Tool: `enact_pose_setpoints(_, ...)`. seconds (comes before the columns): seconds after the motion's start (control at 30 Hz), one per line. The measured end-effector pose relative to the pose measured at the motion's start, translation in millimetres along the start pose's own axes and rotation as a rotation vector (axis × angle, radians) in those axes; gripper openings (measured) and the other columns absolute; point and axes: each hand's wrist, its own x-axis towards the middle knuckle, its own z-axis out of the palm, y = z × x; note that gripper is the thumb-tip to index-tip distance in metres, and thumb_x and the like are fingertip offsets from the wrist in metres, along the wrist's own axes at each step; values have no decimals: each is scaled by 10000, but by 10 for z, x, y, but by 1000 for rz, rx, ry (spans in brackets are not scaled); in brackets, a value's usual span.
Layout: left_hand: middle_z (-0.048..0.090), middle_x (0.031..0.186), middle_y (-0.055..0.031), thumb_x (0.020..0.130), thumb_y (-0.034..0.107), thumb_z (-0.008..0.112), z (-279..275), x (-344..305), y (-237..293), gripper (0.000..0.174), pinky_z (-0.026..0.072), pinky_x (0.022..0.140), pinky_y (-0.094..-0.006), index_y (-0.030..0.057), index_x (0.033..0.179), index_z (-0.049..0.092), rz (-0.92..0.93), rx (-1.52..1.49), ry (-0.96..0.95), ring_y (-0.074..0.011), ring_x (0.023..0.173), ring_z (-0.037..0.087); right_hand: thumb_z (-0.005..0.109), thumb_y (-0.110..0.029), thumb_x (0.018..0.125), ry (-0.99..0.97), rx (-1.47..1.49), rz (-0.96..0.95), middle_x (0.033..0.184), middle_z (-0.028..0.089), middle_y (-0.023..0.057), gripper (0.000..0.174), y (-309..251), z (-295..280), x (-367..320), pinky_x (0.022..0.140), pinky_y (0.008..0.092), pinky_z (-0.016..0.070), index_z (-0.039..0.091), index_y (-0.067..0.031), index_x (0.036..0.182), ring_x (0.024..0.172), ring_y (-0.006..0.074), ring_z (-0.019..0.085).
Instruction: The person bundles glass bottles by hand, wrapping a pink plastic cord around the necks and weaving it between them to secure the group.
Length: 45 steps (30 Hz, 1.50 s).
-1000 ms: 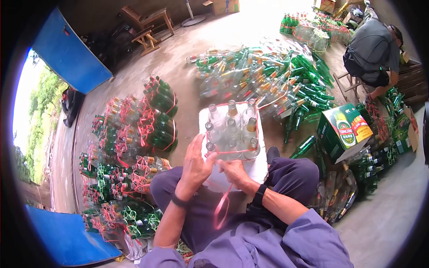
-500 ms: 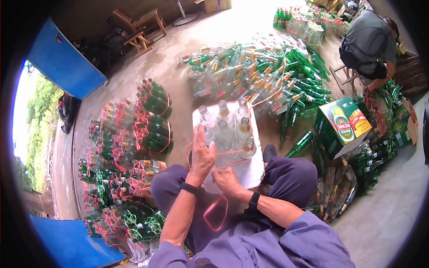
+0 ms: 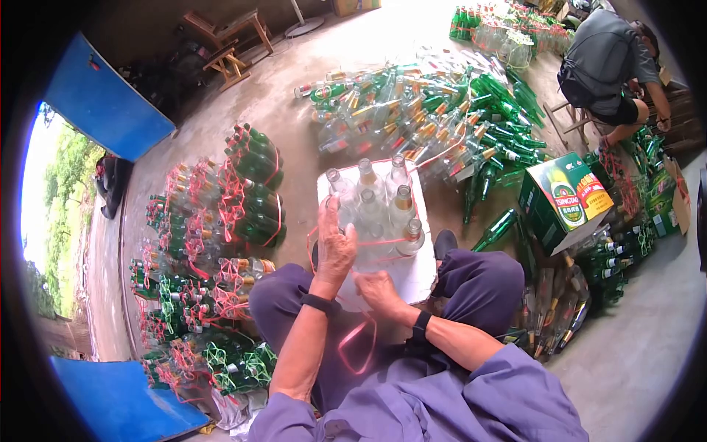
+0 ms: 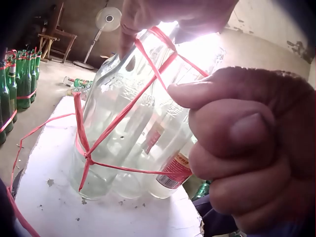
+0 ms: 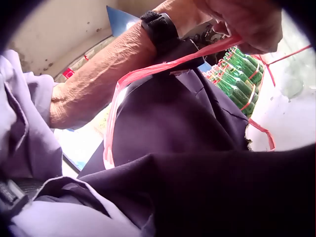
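— Head view: where are the hands at work?
— A seated person [image 3: 420, 401] in purple trousers [image 3: 479, 283] leans over a white block [image 3: 420, 272], on which clear glass bottles [image 3: 403, 208] stand upright in a tight group. The left hand [image 3: 335, 250], fingers straight, lies along the group's left side; the right hand [image 3: 381, 295], fingers curled, is at the block's near edge.
— And around them?
— Tied bundles of bottles [image 3: 254, 158] line the floor to the left, a heap of loose green and clear bottles [image 3: 420, 110] spreads beyond the block, and a Tsingtao carton [image 3: 567, 202] stands to the right. A second person [image 3: 607, 70] bends low at far right.
— The left wrist view?
— Thumb and curled fingers of the right hand pinch a pink ribbon [image 4: 118, 119], knotted low against the clear glass bottles. The left hand covers some bottle tops; whether it presses them, one cannot tell. A pedestal fan [image 4: 107, 19] stands in the background.
— And the right wrist view?
— The pink ribbon hangs in a long loop over the trousers. A black band [image 5: 160, 32] circles the left wrist; green bottles [image 5: 237, 79] stand bundled past the knee.
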Motion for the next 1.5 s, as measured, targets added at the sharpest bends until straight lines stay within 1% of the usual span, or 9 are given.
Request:
enact_pose_setpoints(0.13, 404, 1473, -247, 811, -7, 647, -33, -48, 45, 751, 324, 1165, -441, 16, 1495, 339, -39, -47, 6, -390, 1379, 407, 576, -332, 969, 24, 259, 386, 633, 635, 128, 425, -142, -137, 23, 596, 356, 491, 652, 9, 729, 572, 187, 582)
enact_pose_setpoints(0.23, 399, 1475, -253, 803, 26, 683, -106, -65, 33, 794, 319, 1169, -440, -4, 1504, 312, -27, -21, -42, -388, 1380, 405, 570, -413, 979, 22, 278, 454, 609, 625, 120, 531, -127, -119, 24, 600, 344, 472, 681, 18, 691, 576, 147, 533)
enact_pose_setpoints(0.53, 427, 1454, -231, 755, 78, 757, -214, -260, 91, 878, 388, 1123, -422, -15, 1506, 311, -108, 77, -4, -357, 1305, 476, 598, -341, 927, 45, 359, 578, 607, 607, 58, 413, -147, -195, 27, 586, 330, 441, 687, -4, 705, 583, 150, 536)
enact_pose_setpoints(0.77, 586, 1184, -190, 787, 109, 736, -275, -547, 114, 678, 529, 823, -375, -50, 1384, 457, -452, -115, -136, -253, 923, 633, 590, -369, 952, -14, 371, 540, 550, 499, 13, 462, -287, -242, -30, 534, 293, 388, 680, 14, 709, 564, 98, 442)
enact_pose_setpoints(0.87, 651, 1033, -115, 834, 28, 694, -251, -618, 4, 544, 538, 711, -291, -2, 1344, 508, -479, -122, -109, -174, 788, 633, 574, -341, 951, -34, 345, 308, 547, 488, 11, 444, -377, -259, -68, 542, 294, 385, 677, 19, 711, 571, 96, 435)
enact_pose_setpoints(0.93, 666, 938, -92, 883, 51, 668, -274, -627, 22, 480, 551, 706, -285, -11, 1331, 505, -570, -478, -126, -156, 784, 650, 569, -327, 940, -89, 440, 549, 564, 519, 39, 429, -474, -288, -62, 556, 306, 400, 675, 26, 721, 577, 105, 448)
enact_pose_setpoints(1.17, 649, 919, -70, 972, 253, 627, -396, -463, 333, 459, 559, 676, -275, 22, 1346, 494, -875, -940, -42, -116, 732, 648, 559, -342, 947, -95, 442, 530, 580, 546, 54, 451, -593, -309, -50, 571, 305, 420, 671, 35, 728, 578, 114, 453)
enact_pose_setpoints(1.33, 551, 737, 25, 993, 380, 615, -318, -411, 302, 302, 359, 474, -192, 81, 1031, 610, -816, -806, -24, -27, 546, 462, 551, -361, 967, -173, 408, 517, 599, 556, 55, 476, -519, -237, -64, 568, 313, 429, 669, 30, 723, 595, 109, 475)
enact_pose_setpoints(1.5, 431, 627, 86, 1002, 340, 593, -311, -390, 208, 262, 231, 446, -208, 114, 871, 613, -789, -819, -31, -12, 508, 327, 545, -354, 986, -204, 343, 516, 604, 557, 54, 464, -591, -254, -90, 569, 330, 435, 681, 30, 764, 610, 103, 473)
